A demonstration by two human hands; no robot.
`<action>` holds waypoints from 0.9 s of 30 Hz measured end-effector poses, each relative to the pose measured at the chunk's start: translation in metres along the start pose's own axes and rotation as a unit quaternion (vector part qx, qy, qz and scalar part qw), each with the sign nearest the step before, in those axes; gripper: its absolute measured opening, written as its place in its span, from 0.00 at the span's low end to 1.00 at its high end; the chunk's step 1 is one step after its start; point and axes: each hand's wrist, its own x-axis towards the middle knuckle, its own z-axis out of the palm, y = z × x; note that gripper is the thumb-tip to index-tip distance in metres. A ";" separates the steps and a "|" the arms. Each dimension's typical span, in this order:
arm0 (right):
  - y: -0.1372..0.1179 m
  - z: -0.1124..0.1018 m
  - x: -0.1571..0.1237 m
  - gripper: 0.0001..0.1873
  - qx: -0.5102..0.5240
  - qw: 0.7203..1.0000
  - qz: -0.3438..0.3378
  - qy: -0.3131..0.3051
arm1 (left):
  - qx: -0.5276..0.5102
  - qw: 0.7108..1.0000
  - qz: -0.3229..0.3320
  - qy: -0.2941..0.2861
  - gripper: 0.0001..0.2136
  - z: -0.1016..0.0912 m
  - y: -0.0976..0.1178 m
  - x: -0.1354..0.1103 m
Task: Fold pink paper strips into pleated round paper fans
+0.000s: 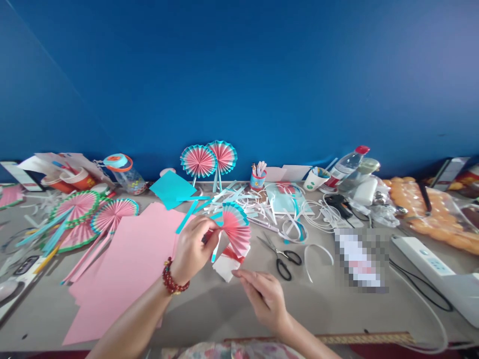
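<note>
My left hand [193, 248], with a red bead bracelet at the wrist, pinches the folded base of a pink paper fan with a teal edge [236, 228], held half spread above the table. My right hand [264, 295] is just below and to the right of it, fingers curled, its fingertips touching a white paper strip [225, 268] that hangs under the fan. Sheets of pink paper [129, 259] lie under my left forearm.
Black-handled scissors [282, 257] lie right of the fan. Finished fans [90, 214] lie at the left and two stand against the blue wall [209, 159]. Paper scraps, cups, a water bottle [346, 167], cables and a white power strip [424, 259] crowd the back and right.
</note>
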 end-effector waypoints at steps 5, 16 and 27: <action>0.003 -0.001 -0.002 0.15 0.011 0.998 0.052 0.028 | -0.119 0.988 -0.094 -0.028 0.05 -0.006 0.004 0.005; 0.019 0.000 0.000 0.18 0.088 0.983 0.152 0.057 | -0.421 0.826 -0.348 -0.138 0.10 -0.008 -0.003 0.008; 0.036 0.001 0.009 0.23 0.199 0.945 0.255 0.046 | -0.516 0.749 -0.347 -0.230 0.09 -0.009 -0.001 0.010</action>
